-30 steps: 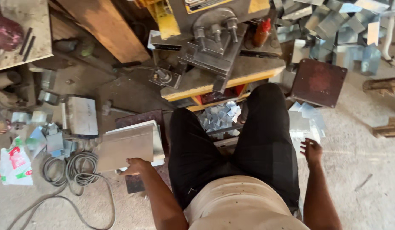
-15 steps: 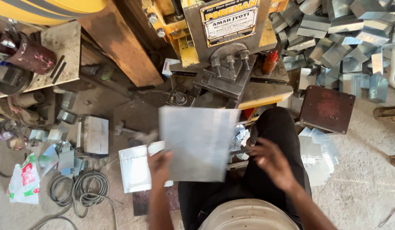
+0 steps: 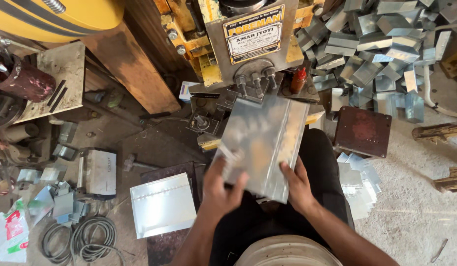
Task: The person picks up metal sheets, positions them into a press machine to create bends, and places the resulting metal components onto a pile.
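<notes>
Above the person's lap, a shiny, rectangular sheet of galvanised metal with a folded seam (image 3: pixel 265 143) is being held up in both hands, tilted with its far edge reaching the foot of the grey and yellow press machine (image 3: pixel 243 54). The left hand (image 3: pixel 223 189) is gripping the sheet's near left corner, fingers clamped over the edge, though blur is hiding the exact grip. The right hand (image 3: pixel 298 184) is clasping the near right edge, thumb on top. The hands are sitting apart, one at each lower corner. Left of the person's knee, a stack of similar flat shiny sheets (image 3: pixel 162 204) is lying on a dark plate on the floor. A heap of folded metal boxes (image 3: pixel 381 44) is filling the upper right, and a rusty brown square plate (image 3: pixel 362 130) is resting just beside the right leg. Coiled grey cable (image 3: pixel 83 236) is lying at lower left.
</notes>
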